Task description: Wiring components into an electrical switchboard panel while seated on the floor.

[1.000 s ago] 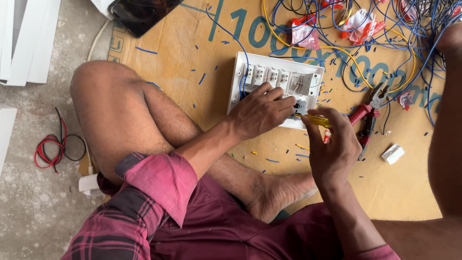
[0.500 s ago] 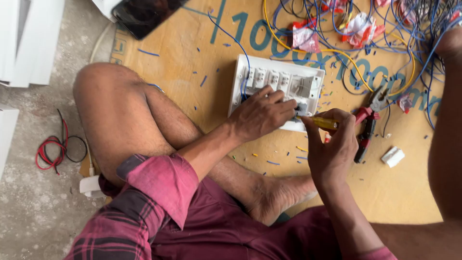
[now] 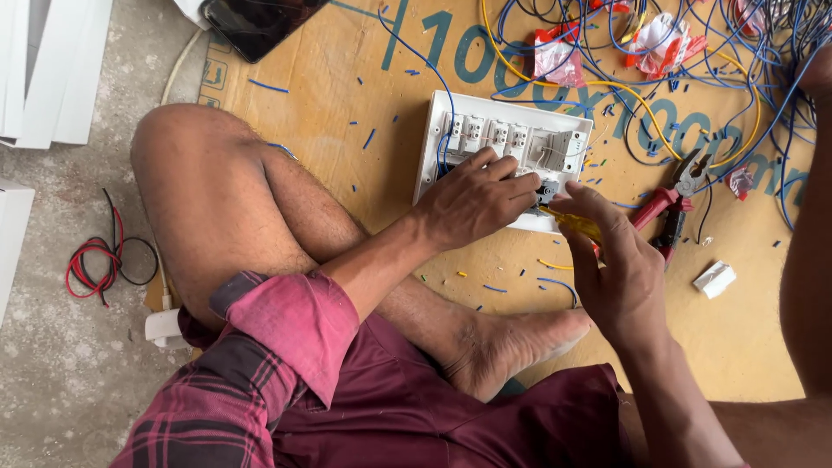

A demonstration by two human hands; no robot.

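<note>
Head view: left hand presses flat, fingers spread, on the white switch plate lying on cardboard at 12 o'clock from the knees. Right hand at 3 o'clock pinches a yellow screwdriver, tip at the plate's terminals. Risk: tip slips off the screw and nicks blue wires or fingers, as the plate is only hand-held.

The switch board in the upper middle is white. The screwdriver handle is yellow. The pliers to the right have red handles. The wires in the upper right are mostly blue, with some yellow. The cardboard is tan with blue-green print. The shirt sleeve at the bottom left is pink and black checks. The wire coil at the left is red and black.
</note>
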